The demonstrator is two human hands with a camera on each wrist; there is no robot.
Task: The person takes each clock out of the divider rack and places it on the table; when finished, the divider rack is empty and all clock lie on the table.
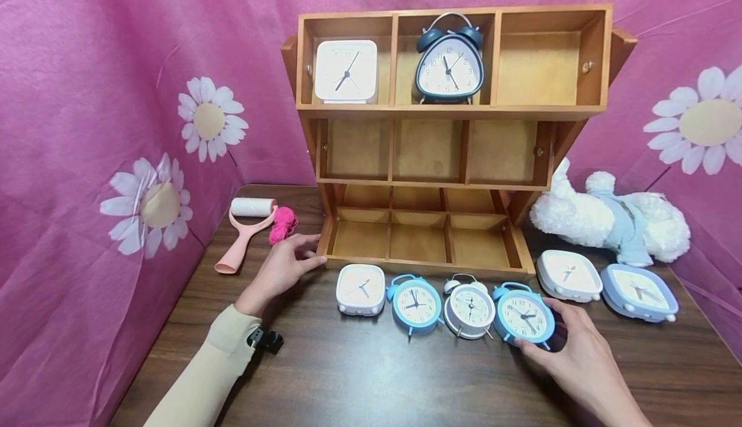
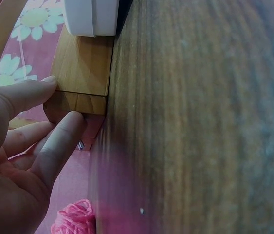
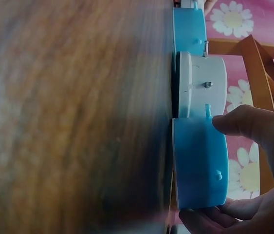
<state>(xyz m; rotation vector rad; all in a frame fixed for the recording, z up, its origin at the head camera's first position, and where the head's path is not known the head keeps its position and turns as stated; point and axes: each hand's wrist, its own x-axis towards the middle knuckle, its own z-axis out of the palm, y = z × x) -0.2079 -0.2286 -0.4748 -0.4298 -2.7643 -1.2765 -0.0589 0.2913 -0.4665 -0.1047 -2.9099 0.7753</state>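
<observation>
Backdrop: pink cloth point(image 1: 64, 105) printed with large white daisies point(image 1: 209, 120), hanging behind and to both sides of a dark wood-grain tabletop point(image 1: 371, 382).
Wooden shelf: a tiered cubby unit point(image 1: 452, 113) at 1 o'clock from the middle of the head view; its top tier holds a white square clock point(image 1: 359, 61) in the 9 o'clock compartment and a dark teal triangular twin-bell clock point(image 1: 449, 79) in the middle one, both upright.
Left hand: at the wooden shelf's 8 o'clock bottom corner point(image 1: 284, 266), thumb and forefinger set wide apart and nearly straight, touching the corner's edge and end.
Right hand: at 4 o'clock in the head view point(image 1: 580, 346), thumb and fingers gripping opposite sides of a light-blue twin-bell alarm clock point(image 1: 524, 316).
Gripped clock: face up at the 3 o'clock end of a row before the bottom tier; toward 9 o'clock follow a white twin-bell alarm clock point(image 1: 469, 310), a second light-blue alarm clock point(image 1: 416, 306) and a white rounded-square clock point(image 1: 361, 290).
Beyond the right hand: a white rounded clock point(image 1: 570, 275) at the gripped clock's 2 o'clock, a periwinkle rounded clock point(image 1: 639, 292) at its 3 o'clock.
Plush toy: white, in a pale blue garment point(image 1: 623, 221), lying past those two toward 12 o'clock.
Near the left hand: pink yarn point(image 1: 283, 224) at its 12 o'clock, a pink-handled lint roller point(image 1: 240, 246) at its 10 o'clock.
</observation>
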